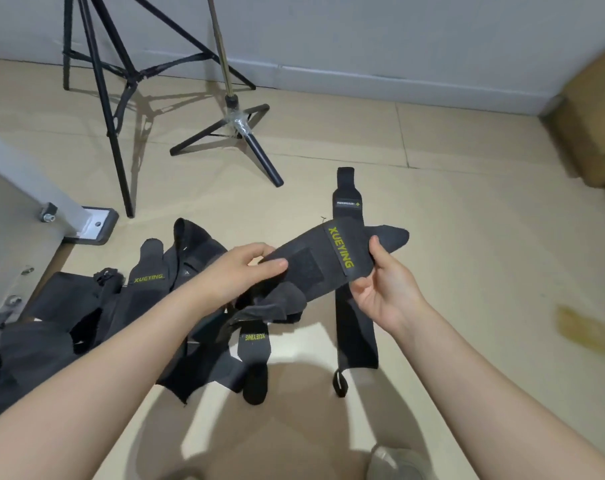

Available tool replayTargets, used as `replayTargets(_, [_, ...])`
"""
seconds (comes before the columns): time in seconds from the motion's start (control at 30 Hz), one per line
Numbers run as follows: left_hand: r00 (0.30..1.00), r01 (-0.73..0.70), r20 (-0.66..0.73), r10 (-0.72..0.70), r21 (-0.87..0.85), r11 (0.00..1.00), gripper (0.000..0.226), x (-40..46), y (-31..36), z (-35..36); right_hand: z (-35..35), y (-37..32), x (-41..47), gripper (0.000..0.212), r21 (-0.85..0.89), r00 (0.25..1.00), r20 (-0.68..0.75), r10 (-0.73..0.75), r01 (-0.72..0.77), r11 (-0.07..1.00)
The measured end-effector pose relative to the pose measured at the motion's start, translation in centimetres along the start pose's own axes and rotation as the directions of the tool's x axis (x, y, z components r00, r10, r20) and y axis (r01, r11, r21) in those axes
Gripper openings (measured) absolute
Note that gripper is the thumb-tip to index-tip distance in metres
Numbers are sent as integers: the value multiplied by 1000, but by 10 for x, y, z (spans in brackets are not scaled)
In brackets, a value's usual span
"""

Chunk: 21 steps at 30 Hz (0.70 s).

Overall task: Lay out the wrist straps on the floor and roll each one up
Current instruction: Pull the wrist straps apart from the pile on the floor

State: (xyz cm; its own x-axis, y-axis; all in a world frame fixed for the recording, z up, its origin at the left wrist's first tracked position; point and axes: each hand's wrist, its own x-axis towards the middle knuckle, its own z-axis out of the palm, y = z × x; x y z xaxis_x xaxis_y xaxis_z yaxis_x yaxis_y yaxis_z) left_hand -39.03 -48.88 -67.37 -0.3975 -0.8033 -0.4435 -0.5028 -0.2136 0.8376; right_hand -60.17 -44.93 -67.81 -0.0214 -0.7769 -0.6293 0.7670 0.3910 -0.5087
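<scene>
My left hand (240,268) and right hand (380,285) each pinch an end of a black wrist strap (329,261), held above the floor (467,237). I judge I'm laying it out. Next, lower it flat beside the strap already laid out (354,317).

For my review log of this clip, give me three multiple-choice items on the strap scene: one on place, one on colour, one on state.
1. Where does the flat strap lie?
A. on the floor, under the held strap
B. on the cardboard box
C. over the tripod

2. What colour is the XUEYING lettering on the held strap?
A. white
B. yellow-green
C. red

3. How is the held strap held?
A. by the left hand alone
B. by both hands
C. by neither

Answers:
1 A: it stretches flat across the floor.
2 B: the letters are yellow-green on black.
3 B: the left hand and right hand each grip an end.
</scene>
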Motion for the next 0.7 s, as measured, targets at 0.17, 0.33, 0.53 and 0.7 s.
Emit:
replayTargets(0.17, [997,-79,14,78,307,948,28,9,3,26,-39,-13,4,30,190,991,-131,-5,30,981])
replayTargets(0.33, [954,-300,78,290,303,905,18,5,48,62,-72,-28,1,37,147,994,-55,-94,101,984])
replayTargets(0.53, [937,-335,47,346,407,850,19,29,66,99,-96,-35,0,38,125,983,146,-115,97,987])
replayTargets(0.7, [984,-169,-16,176,211,963,23,49,49,104,-98,-2,11,41,-45,986,165,27,-20,999])
